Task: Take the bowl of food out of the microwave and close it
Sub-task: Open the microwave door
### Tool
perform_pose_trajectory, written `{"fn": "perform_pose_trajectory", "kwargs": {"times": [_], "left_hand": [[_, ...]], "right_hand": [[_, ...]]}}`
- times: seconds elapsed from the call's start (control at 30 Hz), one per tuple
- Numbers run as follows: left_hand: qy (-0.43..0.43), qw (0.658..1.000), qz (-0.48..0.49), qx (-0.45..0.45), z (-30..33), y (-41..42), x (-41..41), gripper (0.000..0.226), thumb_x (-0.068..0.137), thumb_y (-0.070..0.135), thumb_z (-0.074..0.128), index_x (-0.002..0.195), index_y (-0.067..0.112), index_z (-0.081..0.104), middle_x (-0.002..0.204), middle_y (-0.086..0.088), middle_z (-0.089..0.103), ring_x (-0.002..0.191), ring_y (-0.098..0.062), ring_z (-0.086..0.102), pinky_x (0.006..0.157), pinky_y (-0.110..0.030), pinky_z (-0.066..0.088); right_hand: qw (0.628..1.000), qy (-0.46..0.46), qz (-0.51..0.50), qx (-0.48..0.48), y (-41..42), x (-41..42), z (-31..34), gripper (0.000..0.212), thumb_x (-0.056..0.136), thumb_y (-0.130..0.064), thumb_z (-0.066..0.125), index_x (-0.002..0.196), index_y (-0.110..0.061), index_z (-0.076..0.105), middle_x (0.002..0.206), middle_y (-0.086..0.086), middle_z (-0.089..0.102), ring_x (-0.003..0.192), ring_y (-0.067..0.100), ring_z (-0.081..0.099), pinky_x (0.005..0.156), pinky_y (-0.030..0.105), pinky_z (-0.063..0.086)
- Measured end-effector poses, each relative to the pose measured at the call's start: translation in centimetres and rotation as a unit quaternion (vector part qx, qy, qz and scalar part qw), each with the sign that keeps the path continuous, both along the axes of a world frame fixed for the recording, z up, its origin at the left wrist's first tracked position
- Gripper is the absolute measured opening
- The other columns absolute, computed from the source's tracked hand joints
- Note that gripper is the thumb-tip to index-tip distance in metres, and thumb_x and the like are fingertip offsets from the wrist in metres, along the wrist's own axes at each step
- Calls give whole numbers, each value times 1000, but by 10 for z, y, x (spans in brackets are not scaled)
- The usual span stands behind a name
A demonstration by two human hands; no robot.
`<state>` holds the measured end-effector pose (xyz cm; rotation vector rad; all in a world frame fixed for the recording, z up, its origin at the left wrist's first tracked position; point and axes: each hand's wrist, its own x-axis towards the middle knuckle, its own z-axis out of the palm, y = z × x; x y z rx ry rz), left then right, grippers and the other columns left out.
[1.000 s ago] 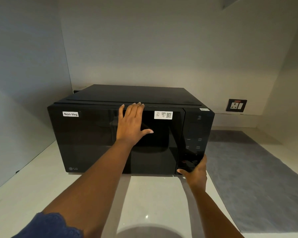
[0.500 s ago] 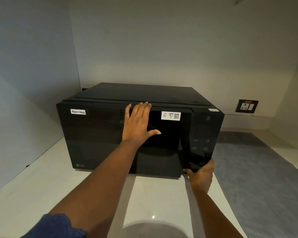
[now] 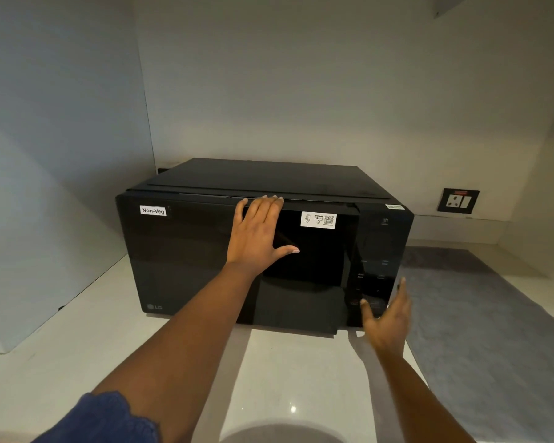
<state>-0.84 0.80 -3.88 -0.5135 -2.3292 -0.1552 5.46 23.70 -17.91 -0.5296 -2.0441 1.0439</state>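
A black microwave point(image 3: 186, 260) stands on a white counter point(image 3: 77, 353) in a corner. Its door point(image 3: 304, 289) has sprung slightly ajar at the right edge, next to the control panel point(image 3: 376, 251). My left hand point(image 3: 258, 233) lies flat on the upper middle of the door, fingers spread and fingertips at the top edge. My right hand point(image 3: 387, 318) hovers open in front of the panel's lower part, just off the surface. No bowl is visible; the dark glass hides the inside.
A grey mat point(image 3: 486, 330) covers the counter to the right of the microwave. A wall socket point(image 3: 458, 200) sits on the back wall at the right. Walls close in on the left and the far right. A rounded pale shape point(image 3: 279, 433) shows at the bottom edge.
My right hand has come off the lower control panel and opened. The door's right edge has popped out a little. My left hand stays on the door.
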Motion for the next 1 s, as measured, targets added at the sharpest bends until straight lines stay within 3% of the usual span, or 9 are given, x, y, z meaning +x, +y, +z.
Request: {"fn": "perform_pose_trajectory", "kwargs": {"times": [0.13, 0.23, 0.3, 0.37, 0.47, 0.67, 0.83, 1.0], "left_hand": [[9, 1000, -4, -8, 1, -3, 1, 94, 72, 70, 53, 146, 17, 30, 150, 0, 40, 142, -17, 31, 119, -39, 12], [11, 1000, -16, -8, 4, -5, 2, 91, 74, 67, 54, 146, 18, 30, 151, -1, 40, 142, -17, 31, 119, -37, 12], [7, 1000, -23, -14, 6, -8, 3, 90, 76, 64, 55, 147, 17, 28, 153, -2, 36, 143, -18, 29, 120, -36, 11], [0, 1000, -20, -21, 8, -8, 2, 92, 76, 62, 57, 148, 15, 24, 155, -5, 32, 145, -20, 26, 120, -35, 11], [-13, 999, -5, -30, 9, -11, 4, 96, 76, 60, 59, 148, 10, 22, 156, -9, 29, 146, -22, 23, 121, -35, 10], [-35, 999, 2, -31, 11, -11, 9, 97, 77, 64, 54, 148, 8, 20, 155, -11, 29, 146, -24, 21, 121, -36, 9], [-24, 999, -18, -26, 10, -17, 16, 83, 85, 61, 41, 146, 7, 26, 151, -11, 36, 143, -24, 27, 120, -37, 13], [-14, 999, -28, 24, 11, -18, 31, 62, 92, 52, 27, 134, 9, 43, 136, -10, 52, 129, -24, 43, 113, -36, 27]], "right_hand": [[976, 200, -49, 68, -8, 0, 63, 51, 82, -22, 57, 130, -7, 46, 129, 25, 50, 120, 37, 48, 95, 42, 43], [945, 276, 1, 175, -25, -4, 116, 37, 83, -21, 52, 115, -4, 60, 113, 23, 60, 109, 28, 52, 90, 31, 43], [937, 242, 75, 240, -39, -7, 143, 35, 83, -21, 53, 112, -5, 62, 111, 19, 64, 108, 24, 54, 91, 27, 42], [936, 141, 144, 290, -50, -12, 158, 40, 84, -26, 54, 120, -8, 59, 120, 16, 63, 115, 26, 54, 96, 34, 43], [928, 35, 153, 337, -58, -18, 159, 42, 89, -30, 55, 127, -13, 53, 129, 12, 59, 122, 26, 50, 107, 40, 33], [935, 10, 147, 324, -63, -15, 163, 42, 89, -31, 55, 128, -16, 53, 131, 10, 59, 125, 26, 48, 111, 41, 29], [930, -12, 153, 335, -64, -1, 168, 43, 89, -33, 56, 128, -17, 53, 132, 9, 59, 125, 25, 48, 110, 40, 31], [924, -22, 181, 335, -63, 16, 178, 43, 83, -36, 63, 122, -19, 59, 126, 7, 63, 118, 24, 54, 95, 36, 45]]}}
